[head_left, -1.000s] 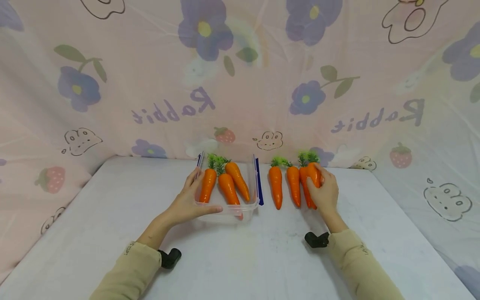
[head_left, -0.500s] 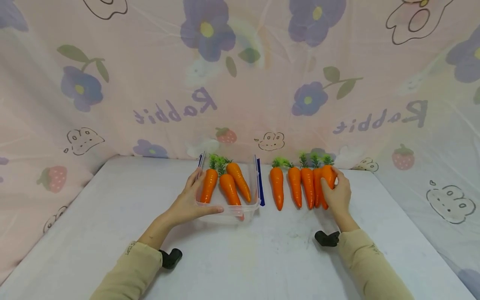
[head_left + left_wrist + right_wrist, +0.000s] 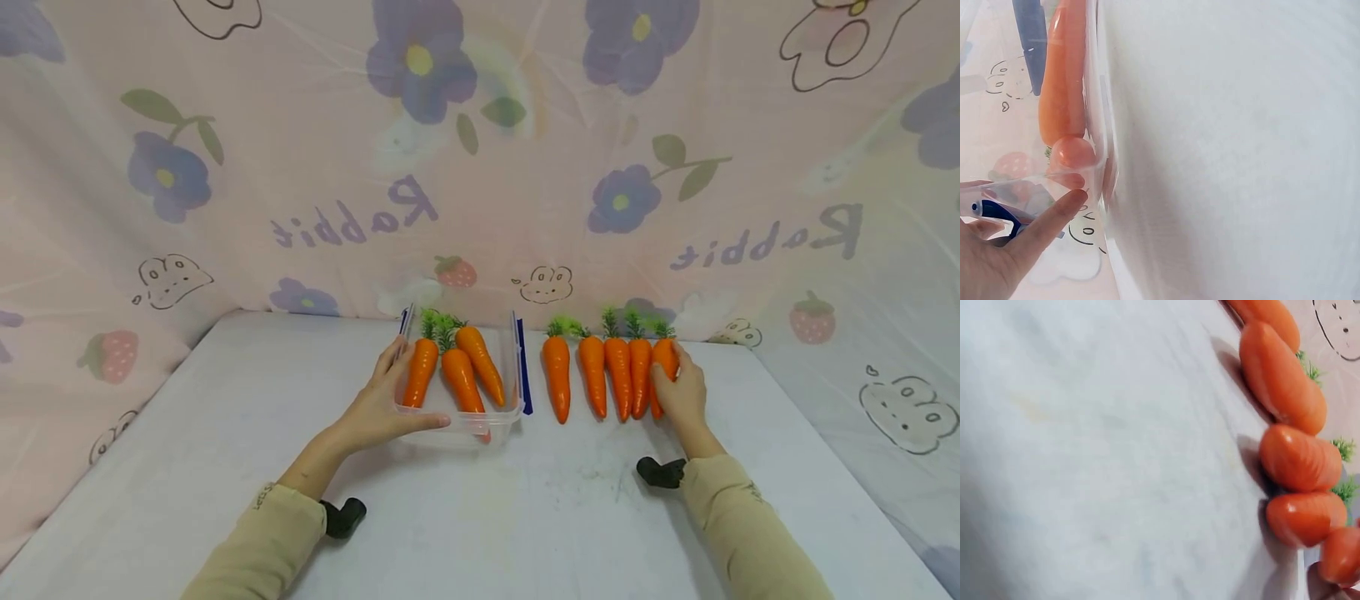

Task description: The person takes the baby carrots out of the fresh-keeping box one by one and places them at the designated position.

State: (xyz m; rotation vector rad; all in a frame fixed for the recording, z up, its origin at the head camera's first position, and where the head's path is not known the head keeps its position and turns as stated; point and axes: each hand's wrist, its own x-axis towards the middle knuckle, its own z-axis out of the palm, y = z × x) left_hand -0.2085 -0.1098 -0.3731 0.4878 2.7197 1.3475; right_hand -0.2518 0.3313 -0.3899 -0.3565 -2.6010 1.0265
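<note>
A clear plastic container [image 3: 510, 414] with blue latches stands mid-table. Several orange toy carrots [image 3: 459, 379] with green tops lie inside. My left hand [image 3: 372, 414] grips its near left corner, the thumb along the front wall and the fingers at the left side; in the left wrist view the thumb [image 3: 1054, 225] touches the clear wall. To the right of the container, several carrots [image 3: 592, 377] lie side by side, tips towards me. My right hand [image 3: 682, 392] holds the rightmost carrot [image 3: 663, 357] between thumb and fingers; its carrot is partly cut off in the right wrist view.
Everything rests on a white tabletop [image 3: 480, 517]. A printed cloth [image 3: 480, 192] hangs behind and at both sides. A blue latch [image 3: 524, 367] sticks out on the container's right side, close to the row of carrots. Black wrist mounts [image 3: 660, 472] sit beside both sleeves.
My right hand has moved right with its carrot and lowered it at the right end of the row. The carrots beside it came into fuller view. My left hand stays on the container.
</note>
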